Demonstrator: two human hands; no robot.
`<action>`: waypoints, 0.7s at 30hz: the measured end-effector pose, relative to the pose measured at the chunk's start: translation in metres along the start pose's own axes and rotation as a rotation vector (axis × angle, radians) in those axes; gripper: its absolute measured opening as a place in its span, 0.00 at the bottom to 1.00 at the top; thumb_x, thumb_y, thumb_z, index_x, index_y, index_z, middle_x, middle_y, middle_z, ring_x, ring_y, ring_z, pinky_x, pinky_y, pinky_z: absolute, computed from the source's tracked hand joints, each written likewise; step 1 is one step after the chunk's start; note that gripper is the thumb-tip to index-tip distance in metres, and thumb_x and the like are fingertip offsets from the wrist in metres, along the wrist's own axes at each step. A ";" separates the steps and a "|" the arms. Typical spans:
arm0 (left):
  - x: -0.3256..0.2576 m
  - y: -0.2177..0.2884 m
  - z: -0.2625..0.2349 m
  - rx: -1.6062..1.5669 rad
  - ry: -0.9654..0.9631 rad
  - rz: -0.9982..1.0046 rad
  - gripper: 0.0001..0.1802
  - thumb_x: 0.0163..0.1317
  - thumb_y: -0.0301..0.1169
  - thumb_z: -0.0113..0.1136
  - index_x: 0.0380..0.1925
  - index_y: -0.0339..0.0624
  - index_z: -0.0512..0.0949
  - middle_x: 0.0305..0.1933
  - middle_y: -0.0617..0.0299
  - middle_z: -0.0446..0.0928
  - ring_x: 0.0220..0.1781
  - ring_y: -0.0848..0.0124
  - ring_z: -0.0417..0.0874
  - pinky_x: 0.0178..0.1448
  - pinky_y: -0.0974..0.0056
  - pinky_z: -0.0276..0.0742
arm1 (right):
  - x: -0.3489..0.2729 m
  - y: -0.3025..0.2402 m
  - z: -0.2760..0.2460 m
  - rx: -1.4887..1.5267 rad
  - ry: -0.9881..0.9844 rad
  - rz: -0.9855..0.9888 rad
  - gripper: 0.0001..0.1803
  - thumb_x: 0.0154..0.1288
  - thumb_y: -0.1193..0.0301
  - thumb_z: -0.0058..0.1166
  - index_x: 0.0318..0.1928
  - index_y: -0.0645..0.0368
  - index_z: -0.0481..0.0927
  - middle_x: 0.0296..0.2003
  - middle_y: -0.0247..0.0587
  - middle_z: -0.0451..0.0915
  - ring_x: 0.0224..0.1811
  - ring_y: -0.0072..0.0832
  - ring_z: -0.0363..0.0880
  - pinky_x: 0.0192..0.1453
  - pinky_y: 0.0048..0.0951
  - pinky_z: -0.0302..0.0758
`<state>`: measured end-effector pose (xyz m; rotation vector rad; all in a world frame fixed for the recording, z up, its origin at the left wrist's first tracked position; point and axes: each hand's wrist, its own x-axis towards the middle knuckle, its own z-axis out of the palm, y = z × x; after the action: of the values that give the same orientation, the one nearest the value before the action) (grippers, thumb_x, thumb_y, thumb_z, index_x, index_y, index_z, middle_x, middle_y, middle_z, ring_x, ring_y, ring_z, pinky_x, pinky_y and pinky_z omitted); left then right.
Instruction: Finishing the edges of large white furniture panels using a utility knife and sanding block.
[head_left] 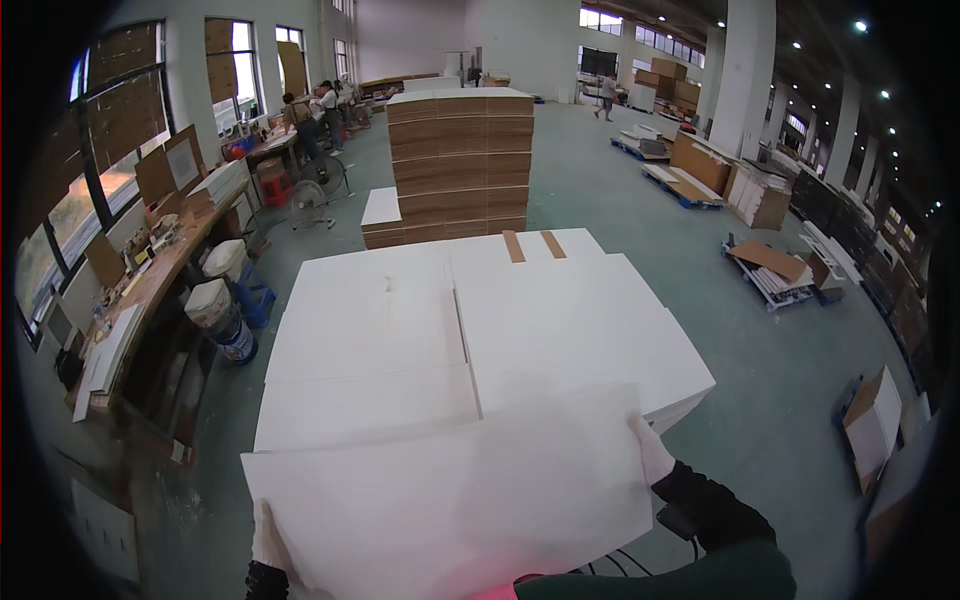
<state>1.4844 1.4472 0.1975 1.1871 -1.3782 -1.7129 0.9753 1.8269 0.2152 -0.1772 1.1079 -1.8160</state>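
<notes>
Hands (pixel 655 450) gripping flat white sheet (pixel 450 500), stacked smooth boards (pixel 480 330)

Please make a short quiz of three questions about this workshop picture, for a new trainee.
1. True or false: both hands grip the large white sheet at its side edges.
2. What lies directly under that sheet? A) a metal trolley B) stacks of flat white sheets C) a conveyor belt
3. Fill in: the tall stack of boards behind the white sheets is ____ in colour along its sides.

Key
1. True: the left hand grips the lower left edge and the right hand grips the right edge.
2. B
3. brown
</notes>
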 end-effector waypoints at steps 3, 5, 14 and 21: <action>-0.043 0.001 -0.085 0.014 0.033 0.019 0.39 0.72 0.59 0.35 0.69 0.37 0.57 0.59 0.48 0.73 0.55 0.60 0.79 0.61 0.59 0.75 | -0.013 0.039 0.076 -0.072 -0.009 0.009 0.35 0.76 0.50 0.36 0.71 0.64 0.54 0.65 0.46 0.65 0.67 0.35 0.66 0.69 0.35 0.66; -0.057 -0.014 -0.146 0.022 0.066 0.029 0.39 0.72 0.58 0.35 0.69 0.37 0.56 0.60 0.48 0.72 0.56 0.59 0.78 0.62 0.58 0.75 | -0.019 0.062 0.117 -0.065 -0.103 0.010 0.36 0.76 0.48 0.33 0.71 0.63 0.55 0.65 0.46 0.65 0.66 0.34 0.66 0.69 0.34 0.66; -0.103 -0.012 -0.273 0.012 0.325 0.098 0.37 0.74 0.55 0.33 0.68 0.33 0.57 0.60 0.48 0.72 0.58 0.60 0.77 0.61 0.58 0.76 | 0.020 0.151 0.241 -0.251 -0.158 -0.043 0.38 0.76 0.45 0.31 0.70 0.66 0.56 0.66 0.44 0.64 0.67 0.31 0.64 0.71 0.31 0.62; -0.078 0.002 -0.395 -0.079 0.433 -0.024 0.37 0.73 0.55 0.38 0.68 0.35 0.58 0.62 0.50 0.71 0.60 0.64 0.74 0.63 0.62 0.72 | 0.111 0.238 0.370 -0.390 -0.276 0.054 0.40 0.74 0.41 0.31 0.68 0.64 0.61 0.62 0.46 0.70 0.64 0.33 0.70 0.66 0.33 0.69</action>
<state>1.8771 1.3591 0.2016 1.4304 -1.0280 -1.4023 1.2754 1.4862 0.2142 -0.6033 1.2411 -1.4592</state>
